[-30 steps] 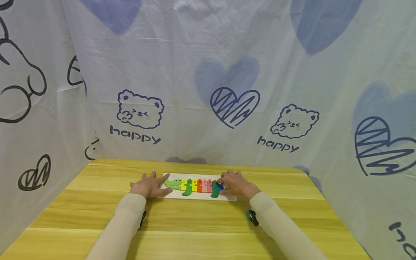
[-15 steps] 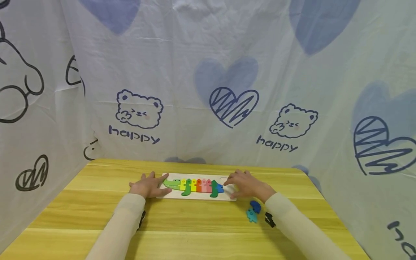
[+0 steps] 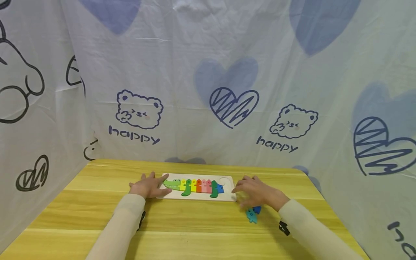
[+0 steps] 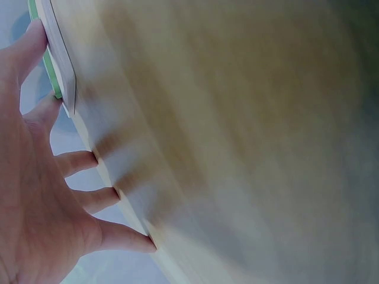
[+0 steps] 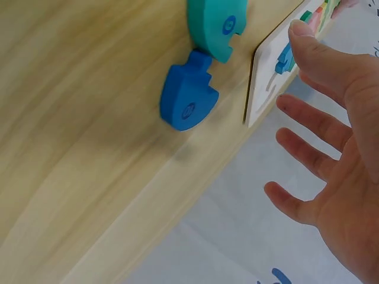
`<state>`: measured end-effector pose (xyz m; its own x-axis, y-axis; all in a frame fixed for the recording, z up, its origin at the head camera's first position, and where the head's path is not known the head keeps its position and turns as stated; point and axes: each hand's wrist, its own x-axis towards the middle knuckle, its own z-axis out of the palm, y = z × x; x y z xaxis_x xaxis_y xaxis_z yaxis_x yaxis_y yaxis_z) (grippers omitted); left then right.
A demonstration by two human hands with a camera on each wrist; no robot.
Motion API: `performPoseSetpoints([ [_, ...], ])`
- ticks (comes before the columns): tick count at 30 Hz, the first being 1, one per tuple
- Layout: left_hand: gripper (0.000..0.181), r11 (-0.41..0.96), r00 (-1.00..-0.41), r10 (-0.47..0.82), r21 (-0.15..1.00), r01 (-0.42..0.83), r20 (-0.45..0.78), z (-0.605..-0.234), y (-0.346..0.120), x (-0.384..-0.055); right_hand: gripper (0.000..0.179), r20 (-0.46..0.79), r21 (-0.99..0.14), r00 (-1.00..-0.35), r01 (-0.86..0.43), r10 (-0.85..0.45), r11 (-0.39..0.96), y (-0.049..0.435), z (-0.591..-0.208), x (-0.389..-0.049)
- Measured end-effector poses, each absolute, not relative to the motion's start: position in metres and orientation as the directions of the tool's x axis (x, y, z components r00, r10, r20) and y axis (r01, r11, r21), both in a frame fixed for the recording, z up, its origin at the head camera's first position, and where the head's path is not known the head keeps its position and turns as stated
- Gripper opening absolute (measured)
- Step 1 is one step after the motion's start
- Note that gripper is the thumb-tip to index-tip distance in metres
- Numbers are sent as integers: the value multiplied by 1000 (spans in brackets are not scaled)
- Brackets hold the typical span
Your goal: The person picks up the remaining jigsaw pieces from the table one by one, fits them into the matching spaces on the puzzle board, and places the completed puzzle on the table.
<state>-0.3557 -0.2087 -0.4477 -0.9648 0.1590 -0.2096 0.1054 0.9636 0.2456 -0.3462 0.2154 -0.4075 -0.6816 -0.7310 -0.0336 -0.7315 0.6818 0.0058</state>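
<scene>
A crocodile puzzle board (image 3: 198,196) lies on the table, white with colored pieces running from a green head to a blue piece (image 3: 220,189). At its right end a curved tail recess stands unfilled. My left hand (image 3: 147,186) rests spread on the board's left end, thumb and a finger touching it and the other fingertips on the table. Beyond the board's right edge hovers my right hand (image 3: 256,193), fingers apart and holding nothing. Two loose pieces lie under it: a teal puzzle piece (image 3: 251,216) and a dark blue puzzle piece (image 5: 188,97), touching in the right wrist view.
The wooden table (image 3: 182,231) reaches back to a white curtain (image 3: 182,90) printed with hearts and bears. More curtain hangs at the left and right sides. A dark wrist strap (image 3: 284,228) sits at the right sleeve.
My right hand has let go of the blue piece at the board's right end and moved right, toward the loose pieces. The left hand has stayed in place.
</scene>
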Motion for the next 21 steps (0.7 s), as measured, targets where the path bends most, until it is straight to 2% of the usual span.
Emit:
performPoseSetpoints([
  [8, 84, 963, -964, 162, 246, 108, -211, -448, -209, -356, 46, -50, 58, -644, -765, -763, 642, 230, -405, -332],
  [13, 84, 964, -964, 161, 244, 108, -212, -448, -209, -356, 47, -65, 33, -622, -783, -780, 622, 241, -404, -324],
  [21, 84, 964, -964, 162, 243, 109, -210, -449, -209, -356, 46, -130, -7, -628, -773, -767, 634, 249, -408, -316],
])
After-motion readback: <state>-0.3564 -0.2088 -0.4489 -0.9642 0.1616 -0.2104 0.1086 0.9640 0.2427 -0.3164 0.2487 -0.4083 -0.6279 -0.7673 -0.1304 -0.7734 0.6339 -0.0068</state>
